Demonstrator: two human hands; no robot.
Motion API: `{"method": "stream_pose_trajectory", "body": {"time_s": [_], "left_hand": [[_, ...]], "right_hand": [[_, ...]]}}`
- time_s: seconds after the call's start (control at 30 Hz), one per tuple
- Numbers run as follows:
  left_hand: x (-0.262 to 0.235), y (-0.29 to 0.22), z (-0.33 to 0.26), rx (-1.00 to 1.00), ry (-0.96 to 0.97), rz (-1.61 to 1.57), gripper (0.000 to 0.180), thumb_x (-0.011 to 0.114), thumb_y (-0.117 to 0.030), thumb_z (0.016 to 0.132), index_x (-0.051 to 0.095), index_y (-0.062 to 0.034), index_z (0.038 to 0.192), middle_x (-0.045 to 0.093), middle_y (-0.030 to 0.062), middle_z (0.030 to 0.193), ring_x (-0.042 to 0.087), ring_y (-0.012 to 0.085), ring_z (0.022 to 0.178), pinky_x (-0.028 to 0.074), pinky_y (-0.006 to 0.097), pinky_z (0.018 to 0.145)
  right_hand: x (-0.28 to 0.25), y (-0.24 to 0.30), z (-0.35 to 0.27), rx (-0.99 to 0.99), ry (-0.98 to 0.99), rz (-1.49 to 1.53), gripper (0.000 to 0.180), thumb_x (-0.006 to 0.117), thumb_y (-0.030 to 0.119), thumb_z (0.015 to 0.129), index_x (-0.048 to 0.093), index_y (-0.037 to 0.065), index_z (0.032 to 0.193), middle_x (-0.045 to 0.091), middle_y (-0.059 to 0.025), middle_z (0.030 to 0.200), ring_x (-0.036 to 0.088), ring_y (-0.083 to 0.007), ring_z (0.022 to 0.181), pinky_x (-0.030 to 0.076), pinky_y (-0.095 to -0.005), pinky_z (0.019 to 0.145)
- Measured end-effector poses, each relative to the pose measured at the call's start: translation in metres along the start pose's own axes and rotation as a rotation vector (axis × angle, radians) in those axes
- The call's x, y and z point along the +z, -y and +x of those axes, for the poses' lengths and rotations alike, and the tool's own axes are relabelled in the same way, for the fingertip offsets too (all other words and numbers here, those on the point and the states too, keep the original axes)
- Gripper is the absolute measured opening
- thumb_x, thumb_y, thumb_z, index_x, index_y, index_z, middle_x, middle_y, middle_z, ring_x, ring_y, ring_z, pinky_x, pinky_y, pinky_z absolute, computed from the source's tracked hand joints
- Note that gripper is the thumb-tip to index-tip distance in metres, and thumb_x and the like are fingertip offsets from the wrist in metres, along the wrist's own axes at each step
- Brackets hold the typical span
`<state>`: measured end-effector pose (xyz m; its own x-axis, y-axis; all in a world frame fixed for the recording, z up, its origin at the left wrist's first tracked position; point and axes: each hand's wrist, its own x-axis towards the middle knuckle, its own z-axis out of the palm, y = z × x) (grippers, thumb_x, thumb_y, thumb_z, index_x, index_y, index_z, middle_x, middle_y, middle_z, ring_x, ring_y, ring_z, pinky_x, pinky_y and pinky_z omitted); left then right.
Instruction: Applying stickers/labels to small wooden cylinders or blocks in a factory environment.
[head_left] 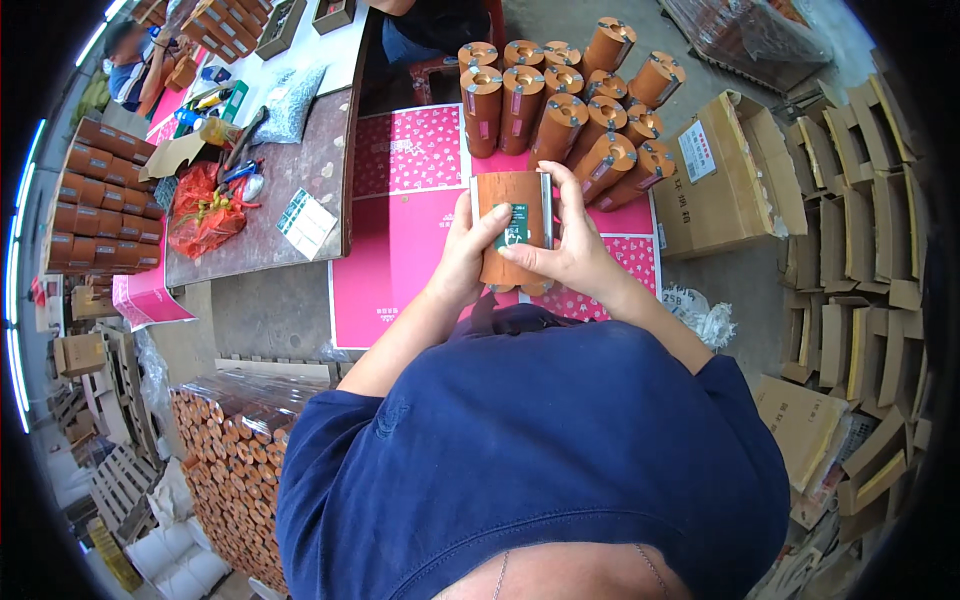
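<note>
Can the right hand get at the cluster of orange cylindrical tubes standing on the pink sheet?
Probably yes: the tubes stand just beyond the right hand with nothing between, but it is holding an orange cylinder.

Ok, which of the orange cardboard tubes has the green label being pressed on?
The orange cardboard tube held in both hands: left hand presses its dark green label, right hand steadies it. The other tubes stand grouped on the pink sheet behind.

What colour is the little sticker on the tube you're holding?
Dark green, on the orange-brown tube; the head view shows the sticker best.

A packing workshop is indicated by stacked orange tubes (pixel 560 100), flattened cartons (pixel 850 260) and a cluttered worktable (pixel 300 170).
</note>
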<state>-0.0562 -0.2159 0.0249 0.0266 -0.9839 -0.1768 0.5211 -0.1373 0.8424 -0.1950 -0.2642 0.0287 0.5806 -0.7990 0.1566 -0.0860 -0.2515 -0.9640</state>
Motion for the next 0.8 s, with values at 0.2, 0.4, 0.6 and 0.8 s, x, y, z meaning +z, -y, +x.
{"method": "stream_pose_trajectory", "body": {"time_s": [0.2,0.4,0.6,0.8], "left_hand": [[-0.005,0.009,0.005,0.031,-0.096,-0.055,0.048,0.046,-0.029,0.086,0.027,-0.0038,0.122,0.045,0.0124,0.108,0.049,0.017,0.095,0.044,0.03,0.079],[-0.011,0.017,0.006,0.072,-0.119,0.103,0.063,0.062,-0.027,0.076,0.027,-0.002,0.122,0.045,0.012,0.109,0.047,0.0173,0.099,0.042,0.03,0.083],[-0.026,0.016,0.008,0.035,0.02,0.261,0.081,0.075,-0.023,0.063,0.025,0.0017,0.122,0.045,0.0144,0.109,0.048,0.021,0.1,0.043,0.032,0.084],[-0.041,0.034,0.018,0.085,0.216,0.605,0.081,0.072,-0.034,0.066,0.028,-0.0032,0.127,0.043,0.0169,0.118,0.046,0.0268,0.107,0.039,0.036,0.089]], "right_hand": [[0.006,-0.015,0.01,0.018,-0.145,0.037,0.055,0.066,0.023,0.075,0.031,0.005,0.113,0.048,-0.0122,0.1,0.05,-0.0167,0.093,0.044,-0.029,0.077],[0.007,-0.031,0.018,0.074,-0.19,-0.062,0.038,0.053,0.032,0.084,0.04,0.003,0.105,0.049,-0.0093,0.096,0.048,-0.0106,0.086,0.04,-0.0231,0.074],[-0.01,-0.032,0.021,0.199,0.064,0.186,0.051,0.059,0.035,0.08,0.039,0.003,0.115,0.046,-0.0097,0.108,0.041,-0.017,0.105,0.035,-0.0295,0.087],[-0.044,-0.042,0.023,0.346,0.454,0.142,0.072,0.071,0.02,0.068,0.031,0.005,0.126,0.041,-0.0147,0.118,0.038,-0.0205,0.115,0.034,-0.0319,0.093]]}}
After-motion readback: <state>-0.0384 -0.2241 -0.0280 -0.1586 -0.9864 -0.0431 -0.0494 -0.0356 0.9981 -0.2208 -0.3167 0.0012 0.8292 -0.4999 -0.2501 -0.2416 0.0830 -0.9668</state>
